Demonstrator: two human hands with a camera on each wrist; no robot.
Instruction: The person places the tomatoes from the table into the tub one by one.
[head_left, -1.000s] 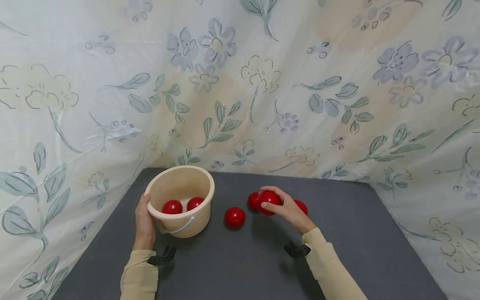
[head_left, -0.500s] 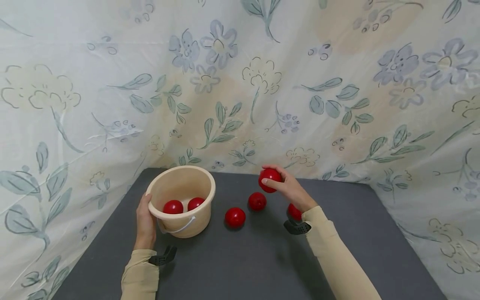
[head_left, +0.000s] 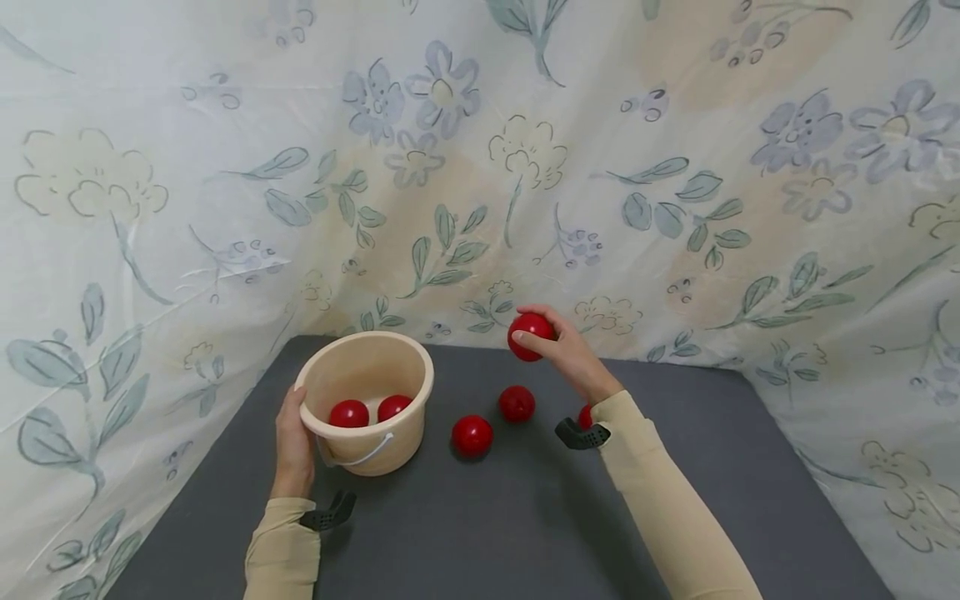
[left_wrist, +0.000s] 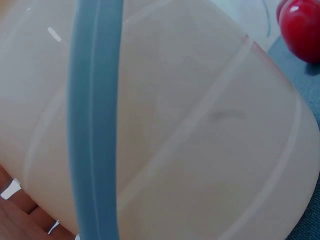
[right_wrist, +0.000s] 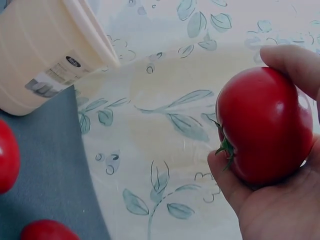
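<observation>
In the head view my right hand (head_left: 568, 354) grips a red tomato (head_left: 531, 337) in the air over the back of the table, thumb and fingers around its sides. The right wrist view shows green sepals on this tomato (right_wrist: 267, 125). My left hand (head_left: 294, 437) holds the left side of a cream plastic bucket (head_left: 405, 437), its fingers against the wall and reaching the rim. Inside the bucket lie a left tomato (head_left: 348, 413) and a right tomato (head_left: 393, 407). Close up in the left wrist view, the bucket wall (left_wrist: 175, 100) has the handle (left_wrist: 95, 120) crossing it.
Between bucket and right arm, a nearer tomato (head_left: 472, 437) and a farther tomato (head_left: 517, 403) sit on the dark grey table (head_left: 465, 533). Another tomato (head_left: 586, 417) is partly hidden by my right wrist. A flower-patterned curtain (head_left: 465, 167) stands behind the table.
My right hand has lifted the tomato up from beside the farther table tomato, then shifted slightly left with it. The left hand and bucket stay in place.
</observation>
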